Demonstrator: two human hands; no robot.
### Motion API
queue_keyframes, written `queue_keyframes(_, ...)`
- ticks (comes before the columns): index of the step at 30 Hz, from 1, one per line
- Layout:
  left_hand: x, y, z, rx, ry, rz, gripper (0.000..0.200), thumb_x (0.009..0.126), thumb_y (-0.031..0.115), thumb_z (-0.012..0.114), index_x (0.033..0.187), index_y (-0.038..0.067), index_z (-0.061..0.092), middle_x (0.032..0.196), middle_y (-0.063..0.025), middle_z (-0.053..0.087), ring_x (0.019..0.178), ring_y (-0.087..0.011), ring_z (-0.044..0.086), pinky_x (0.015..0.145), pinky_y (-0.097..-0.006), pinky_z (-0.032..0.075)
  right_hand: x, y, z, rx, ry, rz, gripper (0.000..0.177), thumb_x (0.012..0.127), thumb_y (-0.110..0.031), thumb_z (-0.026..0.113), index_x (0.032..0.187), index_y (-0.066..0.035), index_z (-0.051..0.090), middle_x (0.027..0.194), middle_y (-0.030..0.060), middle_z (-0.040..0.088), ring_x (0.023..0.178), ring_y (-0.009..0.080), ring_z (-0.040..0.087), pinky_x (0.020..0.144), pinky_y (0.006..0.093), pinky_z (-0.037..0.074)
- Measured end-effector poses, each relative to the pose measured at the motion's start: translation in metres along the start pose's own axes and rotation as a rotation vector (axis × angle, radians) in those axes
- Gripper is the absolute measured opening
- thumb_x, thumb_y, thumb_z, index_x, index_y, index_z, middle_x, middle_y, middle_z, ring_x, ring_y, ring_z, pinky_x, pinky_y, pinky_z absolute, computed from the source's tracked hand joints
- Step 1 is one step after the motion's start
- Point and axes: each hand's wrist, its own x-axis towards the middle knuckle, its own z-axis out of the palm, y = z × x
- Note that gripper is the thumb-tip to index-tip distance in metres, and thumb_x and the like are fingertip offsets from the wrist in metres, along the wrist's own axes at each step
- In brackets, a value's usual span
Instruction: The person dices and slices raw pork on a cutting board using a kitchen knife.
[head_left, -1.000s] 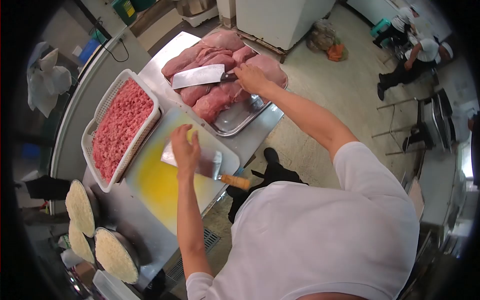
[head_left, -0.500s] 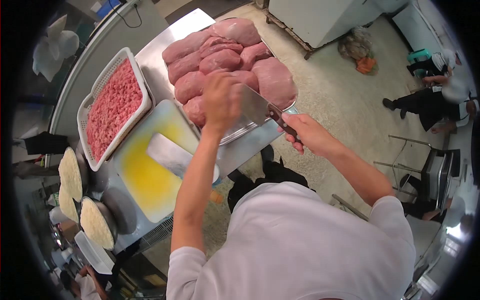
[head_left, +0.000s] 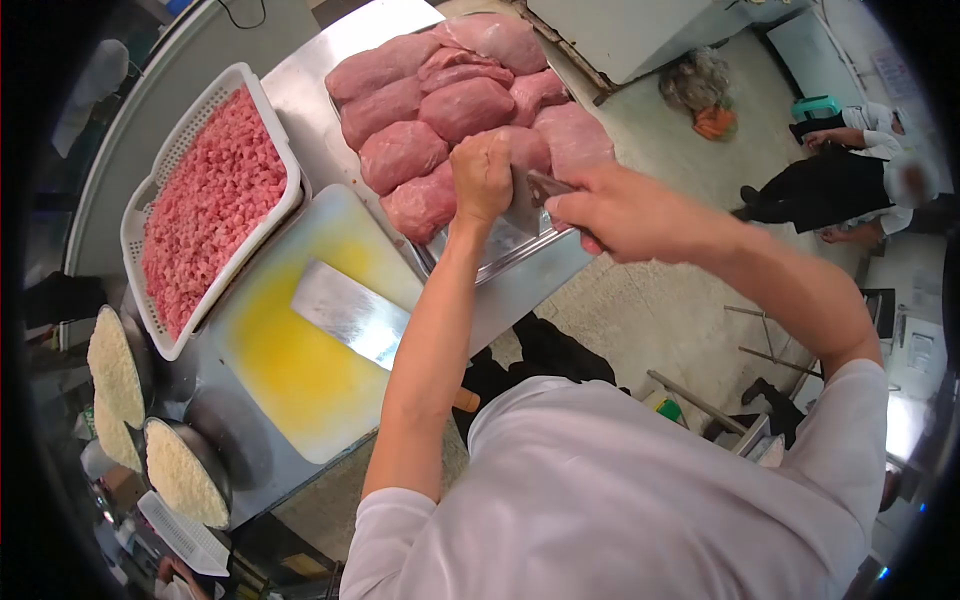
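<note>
My right hand (head_left: 605, 210) is wrapped round the brown handle of a cleaver (head_left: 522, 212), whose broad blade stands at the near edge of a metal tray (head_left: 500, 262). Close beside the blade, my left hand (head_left: 482, 175) is closed in a fist over the tray; whatever its fingers hold is hidden. Large pink pieces of raw meat (head_left: 465, 108) fill the tray. A second cleaver (head_left: 345, 310) lies on a yellow-stained white cutting board (head_left: 290, 400), partly covered by my left forearm, with its wooden handle past the board's edge.
Left of the board, a white basket (head_left: 290, 165) holds diced pink meat (head_left: 210, 205). Metal bowls of pale crumbs (head_left: 185, 475) stand at the table's left end. A bag with something orange (head_left: 713, 122) lies on the floor. Other people (head_left: 840, 185) are at the right.
My left hand has moved right and closed further beside the blade. My right hand has come in over the tray's edge with the cleaver. The camera view has shifted slightly.
</note>
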Motion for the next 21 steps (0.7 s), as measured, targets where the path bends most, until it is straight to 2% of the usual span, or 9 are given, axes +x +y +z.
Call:
queue_keyframes(2,-0.001,-0.015,0.004,0.14,-0.039,0.051,0.036,0.099,0.025,0.049,0.074,0.002,0.061,0.073,-0.0221,0.06,0.075,-0.0424,0.058,0.072,-0.0498,0.044,0.009,-0.004,-0.02,-0.04,-0.125,-0.044,0.032,0.103,-0.035,0.055,0.118,-0.008,0.066,0.066,-0.0025,0.05,0.05,0.0043,0.04,0.041,0.0219,0.03)
queue_keyframes(3,-0.004,-0.014,0.006,0.137,-0.038,0.041,0.036,0.099,0.025,0.049,0.074,0.002,0.061,0.073,-0.0221,0.06,0.075,-0.0424,0.058,0.072,-0.0498,0.044,0.03,0.029,-0.039,-0.139,-0.207,-0.317,0.032,0.105,-0.036,0.056,0.122,-0.01,0.065,0.067,-0.003,0.05,0.05,0.0027,0.039,0.041,0.0198,0.028)
queue_keyframes(5,-0.001,-0.003,0.01,0.076,-0.065,0.013,0.023,0.097,0.018,0.056,0.085,0.001,0.066,0.084,-0.0216,0.064,0.088,-0.041,0.06,0.08,-0.0476,0.046,0.027,0.041,-0.07,0.209,-0.238,0.098,0.036,0.105,-0.04,0.058,0.125,-0.01,0.064,0.068,-0.0033,0.051,0.05,0.0028,0.039,0.04,0.0196,0.027)
queue_keyframes(6,-0.009,0.01,0.0,0.05,-0.026,0.124,0.013,0.09,0.013,0.068,0.096,0.001,0.068,0.098,-0.0198,0.066,0.098,-0.0397,0.059,0.088,-0.0476,0.046,0.031,0.057,-0.081,0.195,-0.246,0.089,0.036,0.105,-0.04,0.058,0.125,-0.01,0.064,0.068,-0.0033,0.051,0.05,0.0028,0.039,0.04,0.0196,0.027)
queue_keyframes(8,-0.035,0.019,-0.036,0.376,0.033,0.212,0.028,0.081,0.014,0.077,0.105,0.004,0.066,0.109,-0.0171,0.064,0.102,-0.0377,0.058,0.091,-0.0497,0.045,0.054,0.113,-0.083,0.391,-0.293,0.074,0.034,0.102,-0.051,0.062,0.095,-0.017,0.061,0.072,-0.0035,0.054,0.054,0.0039,0.046,0.047,0.0222,0.034)
queue_keyframes(10,-0.058,0.05,-0.076,0.846,-0.061,0.083,0.049,0.074,0.019,0.082,0.117,0.005,0.062,0.117,-0.018,0.061,0.107,-0.0383,0.057,0.096,-0.0498,0.045,0.076,0.156,-0.073,0.427,-0.304,0.005,0.034,0.101,-0.051,0.062,0.096,-0.017,0.061,0.072,-0.0035,0.054,0.054,0.0046,0.047,0.048,0.0223,0.035)
queue_keyframes(13,-0.077,0.032,-0.093,0.92,-0.23,-0.158,0.067,0.068,0.023,0.085,0.127,0.004,0.058,0.123,-0.0173,0.06,0.115,-0.0383,0.056,0.102,-0.0477,0.043,0.097,0.207,-0.048,0.54,-0.337,-0.046,0.036,0.101,-0.051,0.062,0.096,-0.015,0.062,0.072,-0.0033,0.055,0.055,0.006,0.048,0.048,0.0225,0.037)
queue_keyframes(17,-0.076,0.038,-0.091,0.91,-0.31,-0.278,0.068,0.064,0.023,0.085,0.124,0.001,0.061,0.118,-0.0175,0.063,0.114,-0.039,0.057,0.102,-0.0479,0.045,0.075,0.213,-0.032,0.604,-0.241,-0.162,0.036,0.101,-0.045,0.064,0.092,-0.011,0.063,0.069,-0.0032,0.054,0.055,0.0067,0.049,0.05,0.0237,0.038)
queue_keyframes(21,-0.082,0.05,-0.104,0.631,-0.142,-0.566,0.065,0.064,0.027,0.087,0.117,-0.002,0.066,0.108,-0.0162,0.071,0.101,-0.034,0.067,0.093,-0.0428,0.052,0.038,0.208,-0.04,0.384,-0.11,-0.317,0.032,0.099,-0.032,0.066,0.114,-0.005,0.073,0.068,-0.0035,0.053,0.055,0.0054,0.047,0.052,0.0241,0.038)
